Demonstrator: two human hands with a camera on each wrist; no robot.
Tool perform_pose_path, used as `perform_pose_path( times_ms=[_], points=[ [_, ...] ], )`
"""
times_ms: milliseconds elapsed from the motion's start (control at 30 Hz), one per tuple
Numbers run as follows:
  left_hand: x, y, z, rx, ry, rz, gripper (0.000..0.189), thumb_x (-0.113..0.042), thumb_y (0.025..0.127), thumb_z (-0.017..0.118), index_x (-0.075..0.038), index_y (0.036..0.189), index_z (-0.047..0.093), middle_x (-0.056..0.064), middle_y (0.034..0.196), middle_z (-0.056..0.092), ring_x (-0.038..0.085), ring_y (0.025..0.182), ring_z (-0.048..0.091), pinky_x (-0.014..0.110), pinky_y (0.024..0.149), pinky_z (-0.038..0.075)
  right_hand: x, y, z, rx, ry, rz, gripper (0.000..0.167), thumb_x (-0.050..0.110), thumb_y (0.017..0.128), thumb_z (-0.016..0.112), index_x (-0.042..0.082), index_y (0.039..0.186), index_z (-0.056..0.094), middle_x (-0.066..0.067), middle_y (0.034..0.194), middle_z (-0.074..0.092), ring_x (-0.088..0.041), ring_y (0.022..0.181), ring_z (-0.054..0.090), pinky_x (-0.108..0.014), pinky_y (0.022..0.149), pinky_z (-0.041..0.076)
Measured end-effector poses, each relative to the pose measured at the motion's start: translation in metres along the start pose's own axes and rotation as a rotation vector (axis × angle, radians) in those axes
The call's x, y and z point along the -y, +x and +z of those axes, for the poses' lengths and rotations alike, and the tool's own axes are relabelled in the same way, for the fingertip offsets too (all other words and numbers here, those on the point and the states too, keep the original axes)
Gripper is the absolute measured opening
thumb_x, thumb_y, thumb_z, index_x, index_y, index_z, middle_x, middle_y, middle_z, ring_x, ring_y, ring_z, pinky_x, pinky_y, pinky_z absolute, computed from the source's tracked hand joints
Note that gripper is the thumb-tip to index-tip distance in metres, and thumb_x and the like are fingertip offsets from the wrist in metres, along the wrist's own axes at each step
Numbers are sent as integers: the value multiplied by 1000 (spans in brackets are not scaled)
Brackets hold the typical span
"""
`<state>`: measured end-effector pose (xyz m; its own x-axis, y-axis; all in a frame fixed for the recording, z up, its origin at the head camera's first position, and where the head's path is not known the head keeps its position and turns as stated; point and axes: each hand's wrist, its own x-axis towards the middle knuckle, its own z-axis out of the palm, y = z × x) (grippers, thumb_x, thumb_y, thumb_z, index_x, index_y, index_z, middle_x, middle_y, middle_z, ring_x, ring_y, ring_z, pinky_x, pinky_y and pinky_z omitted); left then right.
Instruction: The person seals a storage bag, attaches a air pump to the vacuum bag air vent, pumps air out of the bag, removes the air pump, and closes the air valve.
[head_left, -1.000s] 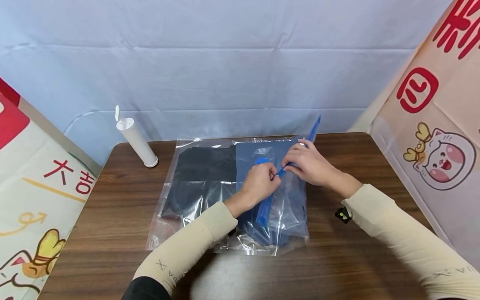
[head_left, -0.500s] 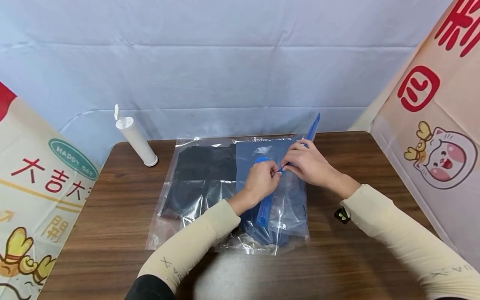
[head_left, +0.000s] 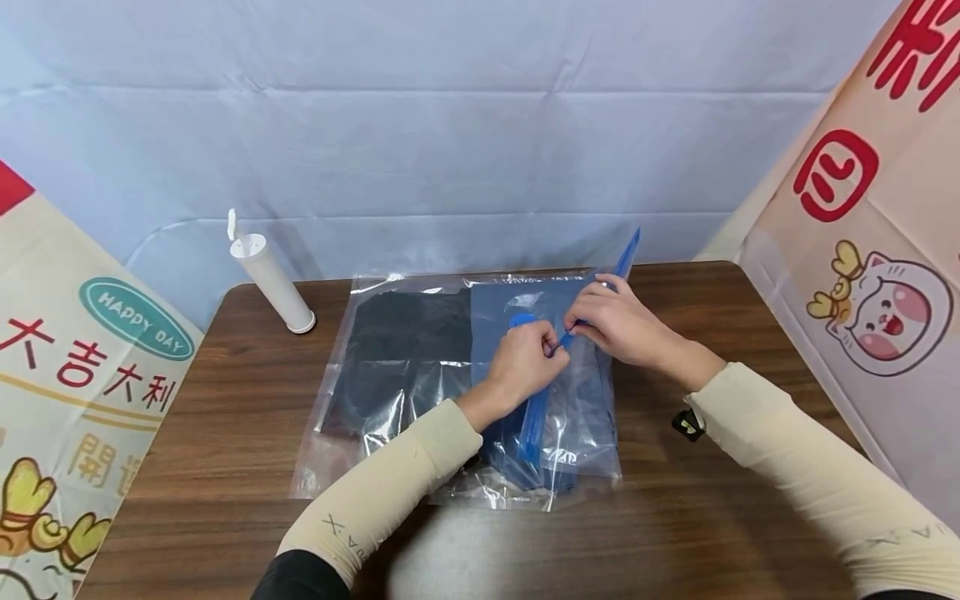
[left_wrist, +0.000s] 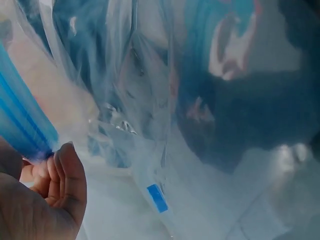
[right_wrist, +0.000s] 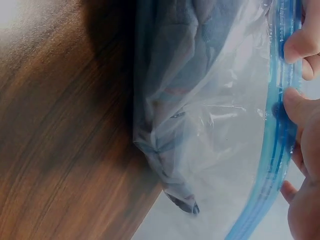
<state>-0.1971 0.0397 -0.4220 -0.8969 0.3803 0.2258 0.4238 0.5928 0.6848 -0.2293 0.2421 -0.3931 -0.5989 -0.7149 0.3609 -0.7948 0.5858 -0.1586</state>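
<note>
A large clear plastic zip bag [head_left: 326, 467] lies flat on the table, holding a folded black cloth [head_left: 412, 329] and a folded blue cloth [head_left: 495, 304]. Its blue zip strip [head_left: 534, 421] runs along the right side and lifts off the tabletop at the far end. My left hand [head_left: 525, 360] pinches this strip partway along; the left wrist view shows the strip [left_wrist: 25, 110] ending in its curled fingers. Just beyond, my right hand [head_left: 622, 323] pinches the strip [right_wrist: 275, 125] between thumb and fingers. A round blue valve [head_left: 522, 319] sits beside my left knuckles.
A white hand pump [head_left: 273, 285] with a raised white handle stands at the table's back left. The wooden table [head_left: 202, 442] meets a pale cloth backdrop [head_left: 420, 167]. Printed banners [head_left: 885, 275] flank both sides. A small black object [head_left: 687, 424] is by my right cuff.
The gap between my hands has widened slightly, showing more zip strip between them. The strip's near end has shifted a little to the right. The left banner's print has shifted left.
</note>
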Motion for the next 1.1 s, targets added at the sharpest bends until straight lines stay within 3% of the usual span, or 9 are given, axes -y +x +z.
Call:
perform_pose_path(
  times_ms=[167,333,500,767,1100],
  points=[
    [-2,3,0,1,-14,-39,8,-12,92,68,-11,84,65,-4,74,60,5,54,51,18,56,42,-3,-2,3,2,-29,-22,12,1,87,77,11,91,72,0,90,70,-28,100,60,-65,109,27],
    [-3,6,0,-9,28,-23,13,-9,94,66,-12,81,65,-4,70,60,6,53,51,18,54,41,-4,-2,8,-5,-56,-34,13,0,87,76,11,89,71,-1,90,69,-27,99,60,-64,109,28],
    [-4,7,1,34,74,-20,15,-10,99,63,-10,83,64,-3,69,57,8,55,51,20,55,41,-3,-3,14,-22,-83,-51,15,-3,88,73,11,87,69,-1,90,69,-27,98,60,-64,108,30],
    [0,10,3,8,47,-8,11,-5,92,64,-11,83,62,-2,73,57,8,58,50,19,56,40,-2,-3,14,-31,-93,-6,12,1,87,77,12,87,71,-2,89,70,-28,99,60,-61,110,29],
    [1,13,1,86,53,-50,10,-16,100,67,-8,93,68,-2,80,64,6,61,54,19,60,45,-1,-3,10,-10,-90,22,13,7,86,82,11,96,75,-2,93,73,-30,104,59,-64,113,24]
  ],
)
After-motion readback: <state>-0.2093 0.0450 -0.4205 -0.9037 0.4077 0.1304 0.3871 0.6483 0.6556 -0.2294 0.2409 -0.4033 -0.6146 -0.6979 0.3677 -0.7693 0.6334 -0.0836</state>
